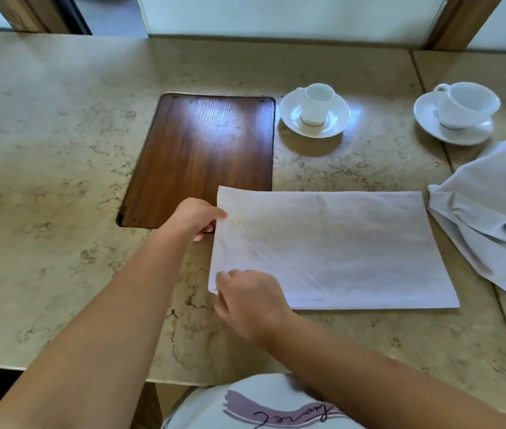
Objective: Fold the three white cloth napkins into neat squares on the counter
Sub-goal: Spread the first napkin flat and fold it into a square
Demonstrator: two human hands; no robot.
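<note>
The napkin (332,249) I am working on lies flat on the worktop (59,150) as a wide rectangle, its long side running left to right, straight in front of me. My left hand (194,218) has the far left corner pinched, thumb on top and fingers (205,231) curled under the edge, so that corner is lifted a little off the stone. My right hand (247,300) grips the near left corner in the same closed pinch, the cloth bunched slightly at my fingertips. The napkin's far left corner overlaps the edge of a dark wooden panel (202,156) set into the worktop. To the right, just beside the flat napkin, a crumpled napkin (490,212) sits in a loose heap. Beyond them stand a small cup on a saucer (315,114) and, further right, a wider cup on a saucer (459,113), both white
</note>
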